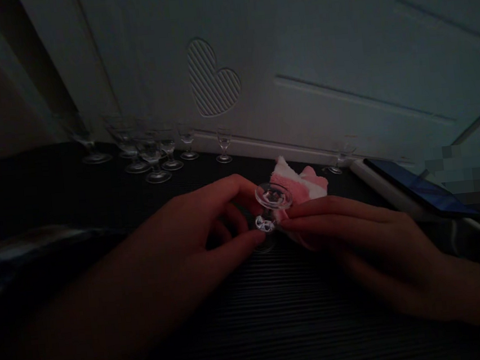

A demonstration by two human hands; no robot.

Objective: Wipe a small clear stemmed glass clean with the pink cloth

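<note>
A small clear stemmed glass (272,196) is upside down between my hands, its round foot on top and its bowl lower down. My left hand (210,222) pinches it, thumb and forefinger on its left side. From the other side, my right hand (355,231) has its fingers together, pressing a pink and white fluffy cloth (304,185) at the glass. Part of the cloth is hidden under the right fingers. The dim light blurs the glass's lower edge.
Several stemmed glasses (150,154) stand at the back left of the dark ribbed table (253,314). Another glass (342,156) stands at the back right, beside a tablet-like device (418,182). Behind them rises a pale panel with a striped heart (213,80).
</note>
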